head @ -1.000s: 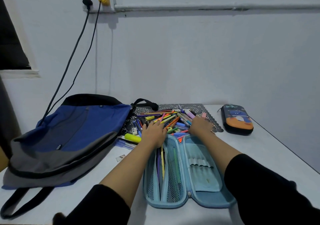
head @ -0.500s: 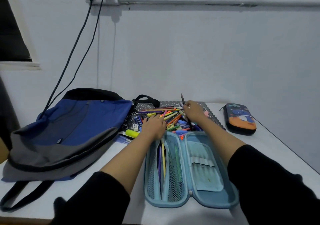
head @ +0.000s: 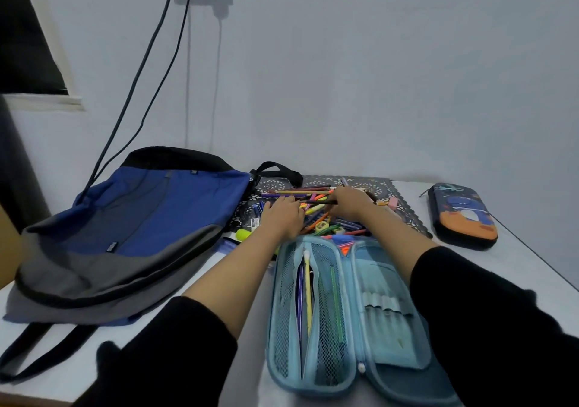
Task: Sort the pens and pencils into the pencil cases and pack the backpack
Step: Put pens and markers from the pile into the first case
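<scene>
A heap of coloured pens and pencils (head: 318, 218) lies on a dark patterned mat (head: 380, 185) at the back of the table. My left hand (head: 283, 215) rests on the heap's left side with its fingers spread flat. My right hand (head: 351, 206) grips a dark pen (head: 315, 202) that points left, low over the heap. An open light-blue pencil case (head: 391, 353) lies in front of the heap, with a few pencils in its left mesh half. A closed dark pencil case with an orange print (head: 463, 215) sits at the right. The blue and grey backpack (head: 141, 225) lies flat on the left.
A yellow highlighter (head: 242, 234) lies between the backpack and the mat, and a pink eraser (head: 392, 202) sits on the mat's right side. Two black cables (head: 141, 71) hang from a wall socket down behind the backpack. The table edge runs close past the closed case.
My right hand has tipped the dark pen from upright to level, pointing left, and lowered it over the heap. My left hand slid a little further into the heap. The view has tilted down.
</scene>
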